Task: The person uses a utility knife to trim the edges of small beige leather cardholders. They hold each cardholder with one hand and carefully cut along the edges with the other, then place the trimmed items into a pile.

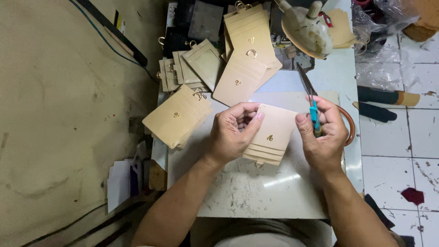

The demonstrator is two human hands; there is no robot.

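**A:** ok so what's going on with the hands here?

**B:** left hand (231, 135) is pinching a beige card holder (270, 135) by its left side, thumb on top, held just over the middle of the white work table (256, 192). right hand (322, 137) touches its right edge with the thumb while wrapped tight around scissors (310, 98) with a teal handle, blades pointing toward the far edge.

**A:** and the rest?

**B:** stacks of the same card holders (178, 116) toward the far left corner, more piled along the far edge.
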